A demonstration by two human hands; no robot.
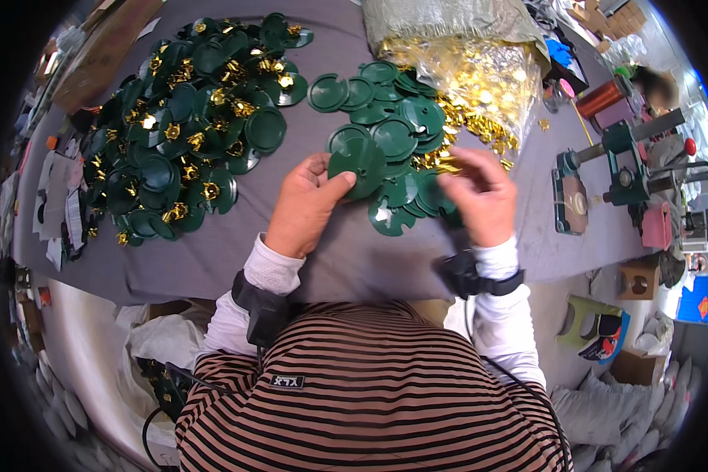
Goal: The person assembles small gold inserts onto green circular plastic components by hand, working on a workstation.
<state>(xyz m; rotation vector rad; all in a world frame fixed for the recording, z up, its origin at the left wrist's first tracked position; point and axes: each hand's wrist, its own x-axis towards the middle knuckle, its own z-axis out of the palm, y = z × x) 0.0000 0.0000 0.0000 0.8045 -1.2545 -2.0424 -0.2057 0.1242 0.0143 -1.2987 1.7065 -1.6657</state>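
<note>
My left hand (308, 200) is closed on the edge of a green plastic disc (359, 167) with a small hole in its middle, thumb on top. The disc is raised over a pile of loose green discs (395, 140), some with notched rims. My right hand (481, 197) is at the right side of that pile, beside the small shiny gold pieces (480, 126). Its fingers are blurred, but a gap shows between thumb and fingers, and nothing can be made out in them. The gold pieces spill from a clear plastic bag (495, 75).
On the left lies a large heap of green discs with gold pieces fixed to them (173, 126). A grey woven sack (456, 20) is at the back. To the right stands a green metal hand press (621, 161) with a red knob. Grey cloth (354, 263) covers the table.
</note>
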